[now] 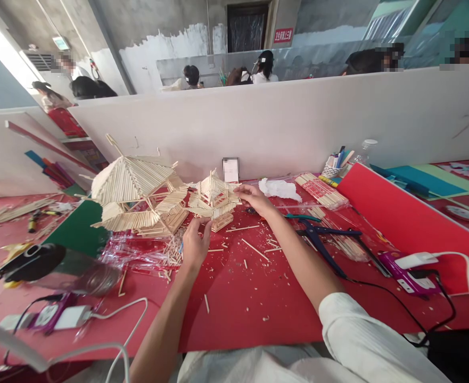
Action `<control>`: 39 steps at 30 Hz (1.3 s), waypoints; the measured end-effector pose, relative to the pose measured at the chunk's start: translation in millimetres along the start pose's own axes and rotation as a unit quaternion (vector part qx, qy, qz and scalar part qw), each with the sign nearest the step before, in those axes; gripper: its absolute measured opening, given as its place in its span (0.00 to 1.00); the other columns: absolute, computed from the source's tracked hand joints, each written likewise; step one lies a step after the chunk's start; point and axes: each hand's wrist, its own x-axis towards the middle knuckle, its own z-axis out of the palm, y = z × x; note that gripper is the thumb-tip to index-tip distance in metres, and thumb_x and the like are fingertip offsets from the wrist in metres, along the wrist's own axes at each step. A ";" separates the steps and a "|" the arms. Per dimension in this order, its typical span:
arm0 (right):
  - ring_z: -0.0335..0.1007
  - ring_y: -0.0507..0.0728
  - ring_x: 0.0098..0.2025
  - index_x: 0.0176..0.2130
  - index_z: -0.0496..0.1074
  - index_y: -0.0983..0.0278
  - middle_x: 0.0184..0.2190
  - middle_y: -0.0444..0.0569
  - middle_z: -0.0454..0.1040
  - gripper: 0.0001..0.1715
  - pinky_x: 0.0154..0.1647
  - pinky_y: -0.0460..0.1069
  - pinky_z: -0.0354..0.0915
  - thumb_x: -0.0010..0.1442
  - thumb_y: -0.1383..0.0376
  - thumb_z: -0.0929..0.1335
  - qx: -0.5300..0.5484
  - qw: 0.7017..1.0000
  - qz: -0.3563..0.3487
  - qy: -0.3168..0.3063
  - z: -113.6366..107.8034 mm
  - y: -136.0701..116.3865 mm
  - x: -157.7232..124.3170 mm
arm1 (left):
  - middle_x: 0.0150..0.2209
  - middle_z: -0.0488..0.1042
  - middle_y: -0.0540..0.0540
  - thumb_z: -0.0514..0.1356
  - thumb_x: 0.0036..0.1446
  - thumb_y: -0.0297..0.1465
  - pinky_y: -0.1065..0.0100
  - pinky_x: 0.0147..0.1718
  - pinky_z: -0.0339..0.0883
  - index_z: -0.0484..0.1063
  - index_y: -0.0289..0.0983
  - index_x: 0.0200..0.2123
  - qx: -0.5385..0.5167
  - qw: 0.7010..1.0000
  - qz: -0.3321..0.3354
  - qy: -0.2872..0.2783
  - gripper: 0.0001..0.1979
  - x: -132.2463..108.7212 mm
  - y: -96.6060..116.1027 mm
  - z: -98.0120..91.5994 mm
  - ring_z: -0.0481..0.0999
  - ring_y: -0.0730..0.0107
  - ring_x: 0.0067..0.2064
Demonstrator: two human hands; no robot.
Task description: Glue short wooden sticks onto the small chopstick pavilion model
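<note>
A small pavilion model [213, 198] made of thin wooden sticks stands on the red tabletop [234, 314], with tiered roofs and a railed base. My left hand [195, 244] is closed at its lower left side, fingers bent against the model. From the right, my right hand [254, 198] pinches the edge of its roof between thumb and fingers. Exactly where the fingertips touch is partly hidden. Directly left of it is a larger stick pavilion [130, 183] with a pointed roof. Loose sticks [255, 249] and shavings lie scattered before the small model.
Blue cutting pliers [318, 239] lie right of my right forearm, near bundled sticks [322, 190]. A red board [413, 229] and purple power strip [410, 274] are at right. At left are a clear bottle [82, 268] and cables. A white partition [258, 117] stands behind; people sit beyond.
</note>
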 end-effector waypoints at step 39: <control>0.57 0.48 0.23 0.38 0.74 0.61 0.24 0.39 0.65 0.26 0.20 0.44 0.50 0.48 0.48 0.80 0.011 1.000 0.000 -0.021 -1.2 0.2 -2.6 | 0.30 0.66 0.52 0.54 0.69 0.39 0.71 0.31 0.61 0.64 0.40 0.38 -0.081 0.996 -0.007 -0.021 0.10 -5.9 -11.5 -1.8 0.65 0.74 0.29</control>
